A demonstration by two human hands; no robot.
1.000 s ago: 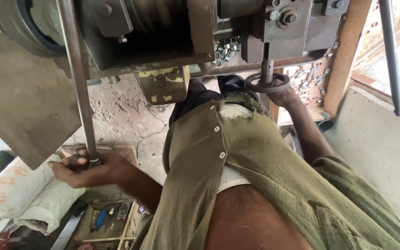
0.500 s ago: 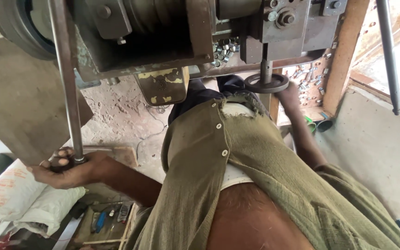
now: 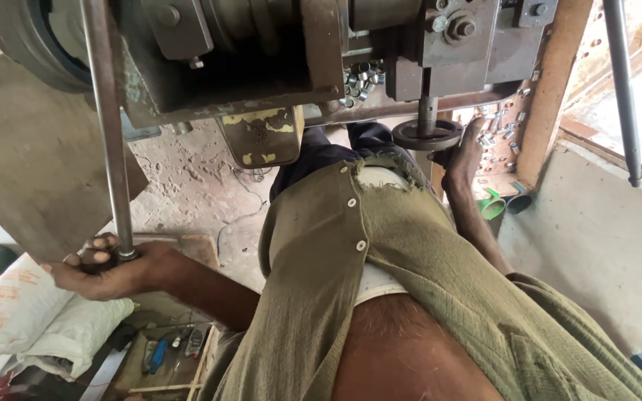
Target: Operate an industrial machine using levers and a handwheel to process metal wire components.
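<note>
A long steel lever rod [image 3: 109,134] hangs down from a heavy dark metal machine [image 3: 261,52] above my lap. My left hand [image 3: 105,271] is closed around the rod's lower end. My right hand [image 3: 464,160] reaches up under the machine and holds the rim of a round metal disc [image 3: 417,135] on a short vertical spindle. A pile of small shiny metal rings [image 3: 358,78] lies on the machine bed just above the disc. My olive shirt fills the lower middle of the view.
White sacks [image 3: 24,319] lie at the lower left, beside a wooden tray of hand tools [image 3: 165,353]. A green cup [image 3: 493,206] sits on the floor by a wooden post [image 3: 551,82]. Another steel rod [image 3: 622,89] hangs at the right, over a concrete ledge [image 3: 596,245].
My left hand has swung the lever rod's lower end to the left. My right hand has stayed at the disc.
</note>
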